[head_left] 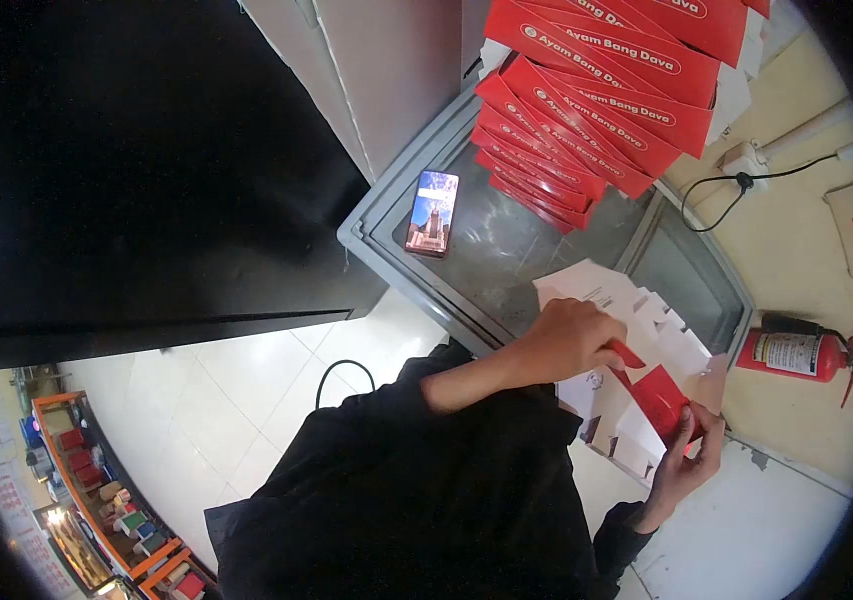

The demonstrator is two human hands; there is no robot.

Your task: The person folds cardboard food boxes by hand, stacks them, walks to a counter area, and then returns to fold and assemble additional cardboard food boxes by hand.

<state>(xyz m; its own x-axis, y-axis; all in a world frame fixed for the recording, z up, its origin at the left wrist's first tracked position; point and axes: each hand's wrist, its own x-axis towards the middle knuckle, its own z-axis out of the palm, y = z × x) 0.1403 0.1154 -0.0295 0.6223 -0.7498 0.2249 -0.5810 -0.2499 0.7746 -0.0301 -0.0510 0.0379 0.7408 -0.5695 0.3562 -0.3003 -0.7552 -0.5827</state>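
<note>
A partly folded cardboard food box (662, 330), white inside with red panels and notched flaps, lies at the near end of the grey-framed, glass-topped chest (527, 240). My left hand (579, 340) is closed on a red flap near the middle of the box, its fingertips partly hidden. At the lower right of the box, my right hand (692, 455) pinches a red panel, thumb on its edge. Beyond my hands stands a tall, leaning stack of red boxes (597, 110) printed "Ayam Bang Dava".
A lit phone (433, 213) lies on the chest, left of the stack. A fire extinguisher (792, 352) is at the right, below a cable (712, 180) on the wall. A large black cabinet (147, 180) fills the left; an orange-framed shelf (112, 500) is lower left.
</note>
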